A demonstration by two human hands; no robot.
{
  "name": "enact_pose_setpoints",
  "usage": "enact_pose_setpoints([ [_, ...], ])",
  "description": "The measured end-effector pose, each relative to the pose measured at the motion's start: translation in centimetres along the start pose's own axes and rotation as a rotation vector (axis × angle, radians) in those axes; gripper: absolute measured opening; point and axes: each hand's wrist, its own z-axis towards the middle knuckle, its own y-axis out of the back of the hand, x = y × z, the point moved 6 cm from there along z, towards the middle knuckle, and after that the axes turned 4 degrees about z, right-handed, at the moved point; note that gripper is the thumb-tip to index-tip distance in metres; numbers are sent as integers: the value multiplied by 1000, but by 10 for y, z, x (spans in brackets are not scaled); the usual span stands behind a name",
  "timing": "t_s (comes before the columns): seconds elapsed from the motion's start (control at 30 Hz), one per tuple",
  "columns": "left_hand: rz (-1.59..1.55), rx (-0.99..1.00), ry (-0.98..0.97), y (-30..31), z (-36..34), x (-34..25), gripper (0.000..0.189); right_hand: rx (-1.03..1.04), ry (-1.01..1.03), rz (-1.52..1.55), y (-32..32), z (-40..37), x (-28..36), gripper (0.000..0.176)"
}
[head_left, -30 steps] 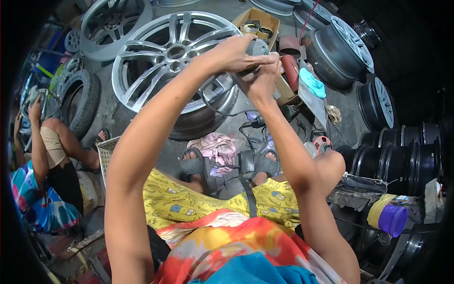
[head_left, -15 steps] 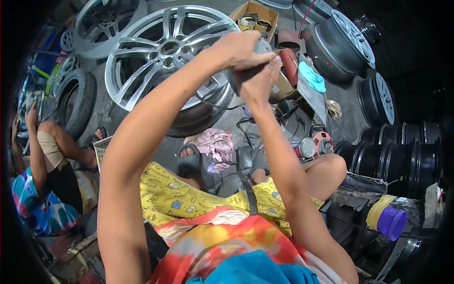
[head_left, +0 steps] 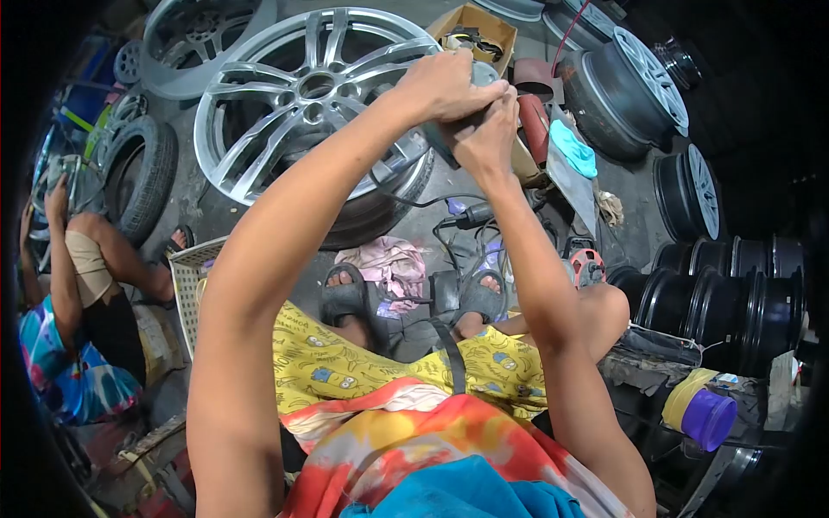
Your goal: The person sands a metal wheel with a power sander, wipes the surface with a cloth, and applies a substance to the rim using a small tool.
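Note:
My left hand [head_left: 445,85] and my right hand [head_left: 485,138] are both closed around a grey corded power tool [head_left: 485,74], apparently a sander. My left hand lies over its top; my right hand grips it from the near side. Fingers and palms hide most of the tool, including its working face. Its dark cord [head_left: 406,202] hangs down and runs right. The tool is at the right edge of a large silver alloy wheel [head_left: 313,41]; whether it touches the rim is hidden. That wheel lies face up on a black tire [head_left: 358,226].
A cardboard box [head_left: 499,33], a red roll [head_left: 534,129] and a turquoise cloth [head_left: 572,148] lie beyond my right hand. Pink cloth [head_left: 389,263] is near my feet. Black rims [head_left: 721,302] stand at right. Another person [head_left: 82,345] sits at left, holding a grey tool.
My hands and the tool have shifted slightly right and a little down along the wheel's edge. My right forearm has swung right, and the view has turned slightly.

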Motion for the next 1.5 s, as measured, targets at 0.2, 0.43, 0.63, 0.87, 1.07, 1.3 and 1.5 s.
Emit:
enact_pose_setpoints([
  [0.2, 25, -65, -54, -5, 30, 7, 88, 7, -143, -52, -9, 14, -18, 72],
  [0.43, -4, 58, -87, 1, -20, -15, 81, -72, -150, 47, 12, -22, 26, 66],
  [0.63, 24, -4, 1, -11, 23, -12, 86, -66, -18, 6, 5, 2, -29, 65],
  [0.87, 35, 9, 75, -18, 47, 11, 93, -29, 8, -70, -16, 19, -55, 59],
  [1.07, -5, -45, 67, -8, 4, -4, 86, 191, -120, 85, 3, 1, -19, 79],
  [1.3, 55, -68, 64, -17, 51, -4, 89, -32, 64, -21, -12, 25, -66, 61],
  [1.5, 116, 38, 26, -7, -1, -18, 84, -156, 148, 196, -7, -34, -29, 85],
])
